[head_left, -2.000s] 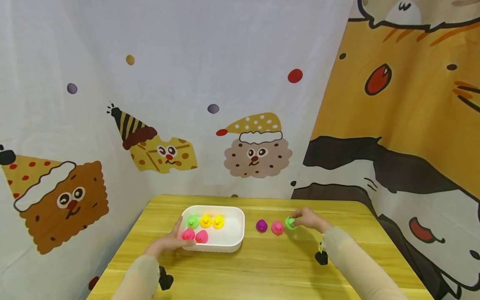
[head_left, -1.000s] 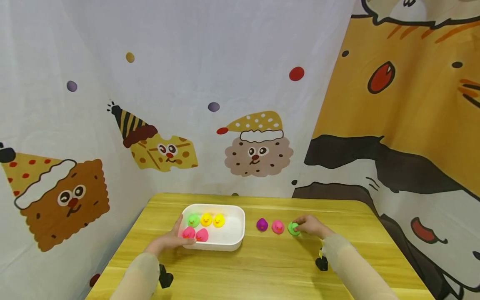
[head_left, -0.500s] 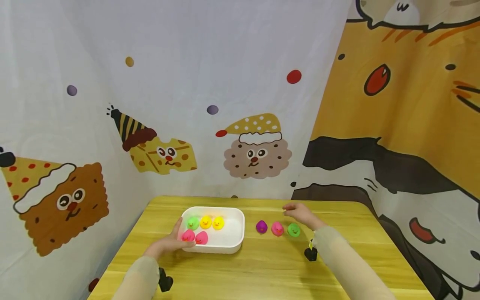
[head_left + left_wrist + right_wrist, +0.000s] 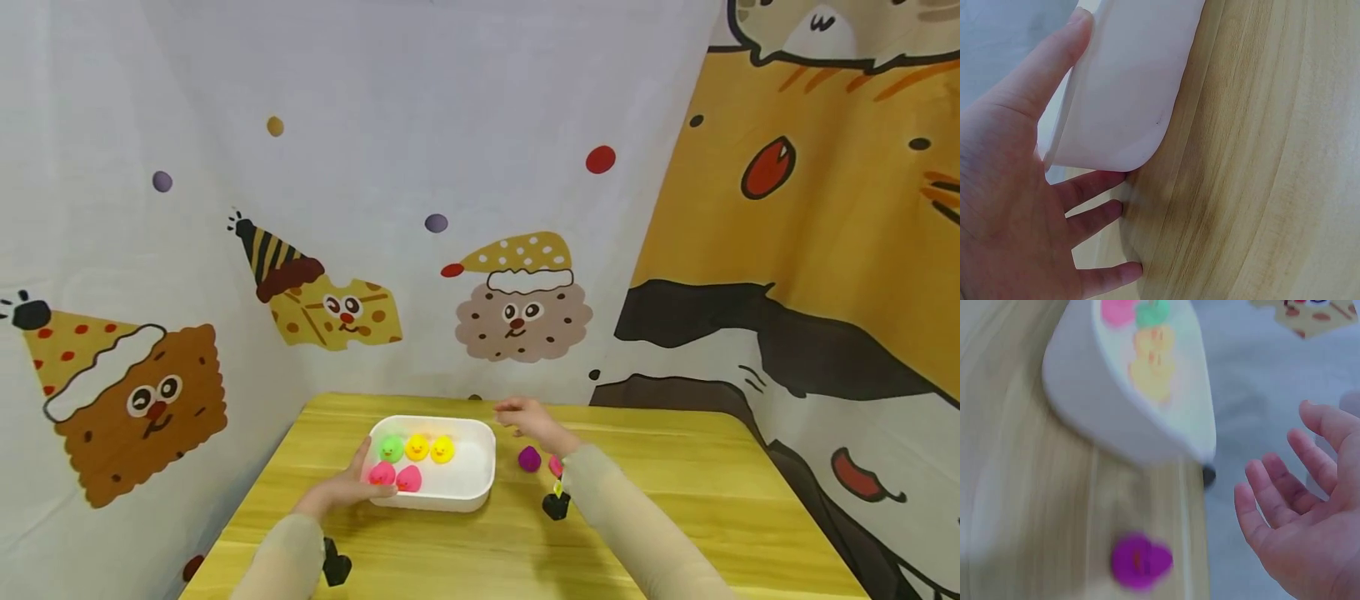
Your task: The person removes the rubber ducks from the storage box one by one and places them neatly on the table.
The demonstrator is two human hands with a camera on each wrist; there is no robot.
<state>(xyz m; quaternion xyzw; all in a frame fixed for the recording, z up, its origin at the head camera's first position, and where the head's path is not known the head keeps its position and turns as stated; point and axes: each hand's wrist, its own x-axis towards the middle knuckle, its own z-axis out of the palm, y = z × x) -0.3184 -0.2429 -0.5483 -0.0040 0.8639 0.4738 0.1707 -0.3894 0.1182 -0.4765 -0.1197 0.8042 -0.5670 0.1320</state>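
Note:
A white tray sits on the yellow wooden table, holding a green duck, two yellow ducks and two pink ducks. My left hand rests against the tray's near left corner, thumb up the side and straight fingers along the front wall. My right hand hovers with its fingers spread and nothing in it, just past the tray's far right corner; its fingers are spread. A purple duck and a half-hidden pink duck stand right of the tray.
Cartoon-print cloth hangs close behind and on both sides of the table. The right sleeve crosses the table and hides what lies right of the pink duck. The purple duck shows blurred in the right wrist view.
My right hand set the green duck down beside the pink one, let go and moved left toward the tray. The left hand stayed on the tray.

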